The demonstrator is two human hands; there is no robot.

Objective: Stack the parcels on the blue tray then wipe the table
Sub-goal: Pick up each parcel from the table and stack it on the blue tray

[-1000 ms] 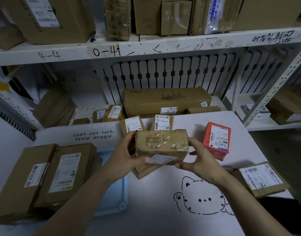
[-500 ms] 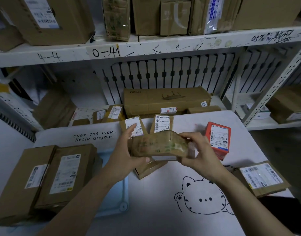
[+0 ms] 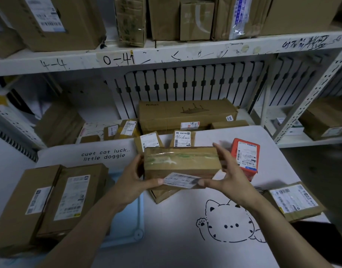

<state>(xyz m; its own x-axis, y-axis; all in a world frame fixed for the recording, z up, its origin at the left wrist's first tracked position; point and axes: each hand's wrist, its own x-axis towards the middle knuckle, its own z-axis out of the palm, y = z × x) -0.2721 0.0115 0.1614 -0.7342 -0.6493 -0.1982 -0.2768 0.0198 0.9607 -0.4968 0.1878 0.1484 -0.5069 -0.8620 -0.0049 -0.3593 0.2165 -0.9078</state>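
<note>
Gripped in left hand, right hand, parcel turned.

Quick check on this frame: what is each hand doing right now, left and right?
Left hand: grips the left end of the taped parcel.
Right hand: holds the same parcel's right end, thumb at the front, fingers behind.

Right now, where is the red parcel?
In the head view the red parcel stands on the white table, right of centre, just behind the right hand that holds the taped parcel; a flat brown parcel lies nearer, by the table's right edge.
</note>
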